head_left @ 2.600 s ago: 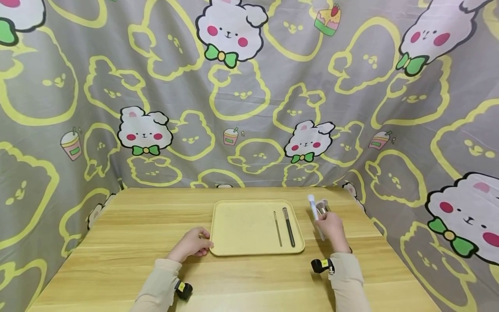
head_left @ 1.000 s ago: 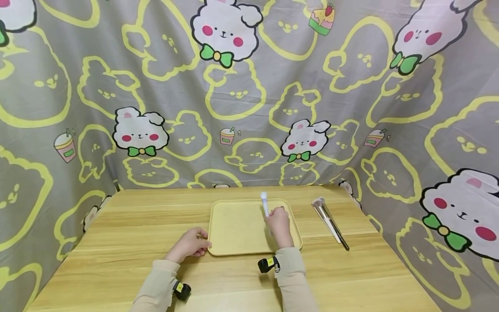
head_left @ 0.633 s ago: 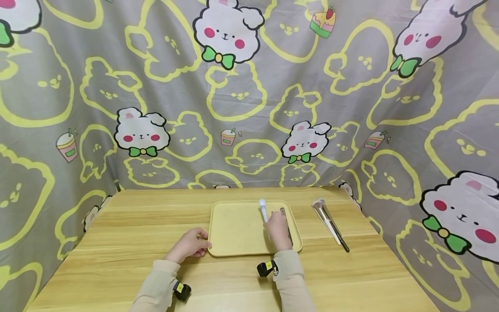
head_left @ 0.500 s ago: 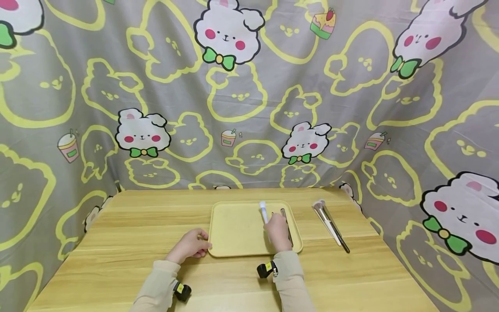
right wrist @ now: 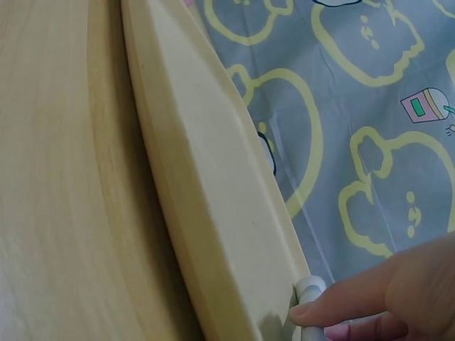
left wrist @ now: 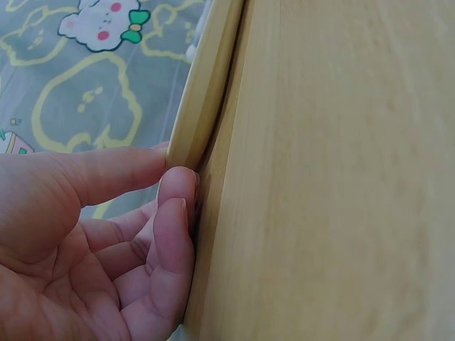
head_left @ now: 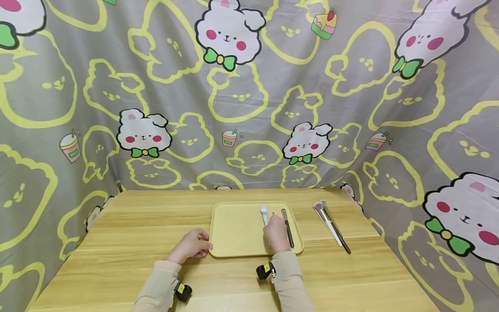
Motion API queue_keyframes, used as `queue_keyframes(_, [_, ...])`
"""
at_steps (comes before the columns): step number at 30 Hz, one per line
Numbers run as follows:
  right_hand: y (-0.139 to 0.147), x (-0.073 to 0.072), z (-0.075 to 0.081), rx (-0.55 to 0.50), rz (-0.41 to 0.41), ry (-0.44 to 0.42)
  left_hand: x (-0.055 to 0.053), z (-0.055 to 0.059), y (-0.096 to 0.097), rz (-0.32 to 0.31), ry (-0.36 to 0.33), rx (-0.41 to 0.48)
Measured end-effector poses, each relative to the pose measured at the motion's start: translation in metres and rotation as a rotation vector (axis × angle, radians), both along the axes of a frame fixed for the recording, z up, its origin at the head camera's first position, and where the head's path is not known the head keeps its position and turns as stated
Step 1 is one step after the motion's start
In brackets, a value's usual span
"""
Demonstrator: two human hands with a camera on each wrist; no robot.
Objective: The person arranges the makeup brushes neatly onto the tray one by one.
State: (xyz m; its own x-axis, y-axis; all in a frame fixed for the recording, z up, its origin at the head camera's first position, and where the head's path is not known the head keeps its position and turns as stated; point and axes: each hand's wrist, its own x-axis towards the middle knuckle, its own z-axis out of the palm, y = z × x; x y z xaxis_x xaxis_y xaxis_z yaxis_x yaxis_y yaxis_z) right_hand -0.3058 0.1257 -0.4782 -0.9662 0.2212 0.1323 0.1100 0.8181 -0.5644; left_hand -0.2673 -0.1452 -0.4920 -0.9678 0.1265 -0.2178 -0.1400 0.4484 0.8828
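Nearby, two beige sleeves [head_left: 287, 269] come in from about seven and five o'clock, a small black camera [head_left: 265, 271] at each wrist. Past the cuffs, the left hand [head_left: 192, 245] is at eight o'clock of a pale yellow tray [head_left: 235, 232]; its thumb and forefinger pinch the rim, the other fingers loosely bent below. The right hand [head_left: 276, 234] is nearly closed above the tray, at about three o'clock of its middle, thumb and fingers pinching a white-and-blue brush [head_left: 265, 215] whose head points towards twelve. Most of that handle is hidden, and whether its lower end touches the tray cannot be told. Just beside the right hand, nearer the three o'clock rim, a dark brush [head_left: 288, 229] lies in the tray with its head towards eleven. Beyond that rim, on the wooden table [head_left: 234, 286], lie a white-handled brush [head_left: 331, 227] and, close along its right, a black-handled brush [head_left: 344, 242], heads together, handles pointing to five. Farthest off, a grey cloth [head_left: 191, 97] printed with yellow animal outlines and white rabbit heads [head_left: 144, 132] in green bows hangs at twelve o'clock and round both sides.
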Motion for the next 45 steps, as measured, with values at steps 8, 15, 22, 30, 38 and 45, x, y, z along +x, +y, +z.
queue_keyframes(8, [-0.0009,-0.0014,-0.0041,-0.019,0.001,0.001,-0.0005,-0.0007,0.0000,0.003,0.000,-0.001])
queue_keyframes(15, [-0.0015,-0.0008,-0.0063,-0.049,0.021,0.001,-0.0019,-0.0007,-0.0005,-0.008,0.001,-0.012])
queue_keyframes(22, [-0.0006,-0.0012,-0.0078,-0.035,0.029,-0.005,-0.0013,0.0002,-0.0006,-0.013,0.003,-0.016])
queue_keyframes(30, [-0.0003,-0.0003,-0.0035,-0.068,0.023,-0.022,-0.0011,0.0006,-0.0003,-0.011,-0.001,-0.020])
queue_keyframes(38, [0.0009,-0.0010,0.0001,-0.084,0.027,-0.037,-0.0012,0.0013,0.0001,-0.002,0.000,-0.020])
queue_keyframes(45, [0.0032,-0.0017,0.0016,-0.092,0.026,-0.057,-0.0015,0.0010,0.0010,0.007,-0.011,-0.020])
